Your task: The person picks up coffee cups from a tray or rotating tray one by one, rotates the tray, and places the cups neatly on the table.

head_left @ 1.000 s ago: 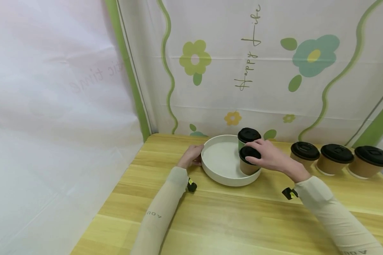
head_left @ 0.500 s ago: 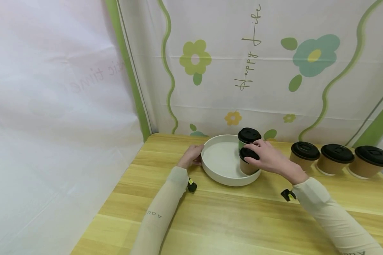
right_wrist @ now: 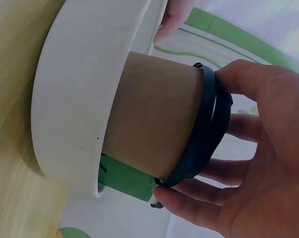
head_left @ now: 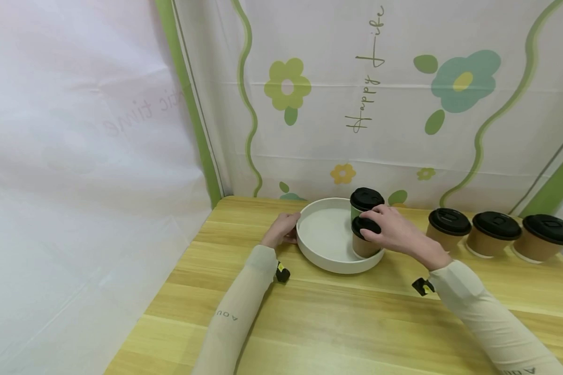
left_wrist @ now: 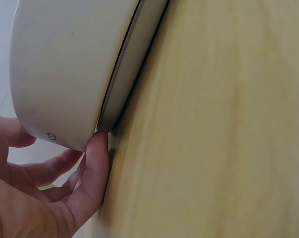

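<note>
A round white tray (head_left: pixel 323 229) with a raised wall stands on the wooden table. My left hand (head_left: pixel 280 230) holds its left side; in the left wrist view fingertips touch the outer wall (left_wrist: pixel 65 64) and its lower edge. Inside the tray, at the right, a brown paper coffee cup (head_left: pixel 363 246) with a black lid stands upright. My right hand (head_left: pixel 394 232) grips this cup by its lid (right_wrist: pixel 204 134), thumb on one side and fingers round the other. Just behind it is a green paper cup (head_left: pixel 367 199), also black-lidded, partly hidden by the brown one and my hand.
Three more brown cups with black lids stand in a row at the right: one nearest the tray (head_left: pixel 448 224), a middle one (head_left: pixel 492 233) and an outer one (head_left: pixel 544 237). A flowered curtain (head_left: pixel 309 140) hangs behind the wooden table (head_left: pixel 328 323).
My right wrist has shifted slightly to the left, its hand still at the brown cup's lid. The left hand, the tray and the other cups stay where they were.
</note>
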Demonstrator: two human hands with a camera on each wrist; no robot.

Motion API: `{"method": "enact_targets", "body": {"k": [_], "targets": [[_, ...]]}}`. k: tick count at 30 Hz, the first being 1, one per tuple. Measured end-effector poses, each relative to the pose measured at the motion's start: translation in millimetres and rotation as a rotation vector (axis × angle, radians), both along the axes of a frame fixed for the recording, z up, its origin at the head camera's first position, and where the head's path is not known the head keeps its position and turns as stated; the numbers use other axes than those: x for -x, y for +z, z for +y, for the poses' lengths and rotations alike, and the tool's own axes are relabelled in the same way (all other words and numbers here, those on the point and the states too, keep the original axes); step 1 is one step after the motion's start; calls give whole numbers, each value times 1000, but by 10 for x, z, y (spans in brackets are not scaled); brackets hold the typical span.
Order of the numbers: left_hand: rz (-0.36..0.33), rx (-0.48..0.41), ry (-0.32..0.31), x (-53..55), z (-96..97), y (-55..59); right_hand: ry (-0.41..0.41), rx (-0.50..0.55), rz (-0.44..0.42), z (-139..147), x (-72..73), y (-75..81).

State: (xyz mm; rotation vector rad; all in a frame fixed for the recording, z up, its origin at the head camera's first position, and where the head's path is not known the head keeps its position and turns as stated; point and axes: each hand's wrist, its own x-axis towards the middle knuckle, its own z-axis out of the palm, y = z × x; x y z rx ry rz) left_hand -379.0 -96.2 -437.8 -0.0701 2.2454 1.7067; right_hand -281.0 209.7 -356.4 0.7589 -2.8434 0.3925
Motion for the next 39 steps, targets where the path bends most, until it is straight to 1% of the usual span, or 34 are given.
{"method": "enact_targets", "body": {"k": [3, 8, 14, 20, 23, 29, 33, 36, 39], "targets": [[-4, -4, 1, 1, -3, -2, -6, 30, -13, 1, -11, 15], [-3, -1, -1, -2, -14, -5, -2, 83, -17, -1, -51, 88], [2, 7, -2, -2, -23, -13, 0, 101, -1, 60, -92, 206], [4, 4, 0, -1, -37, -23, -29, 118, -19, 168, -143, 338], [5, 2, 3, -3, -45, -24, -24, 129, -23, 222, -160, 374], [2, 6, 3, -19, -57, -13, -28, 117, -34, 340, -223, 431], [7, 9, 4, -36, -54, 3, -34, 104, -22, 450, -273, 474], [13, 8, 5, -39, -40, 12, -49, 81, -24, 566, -312, 505], [11, 0, 0, -37, -5, 33, -80, 52, -45, 723, -352, 522]]}}
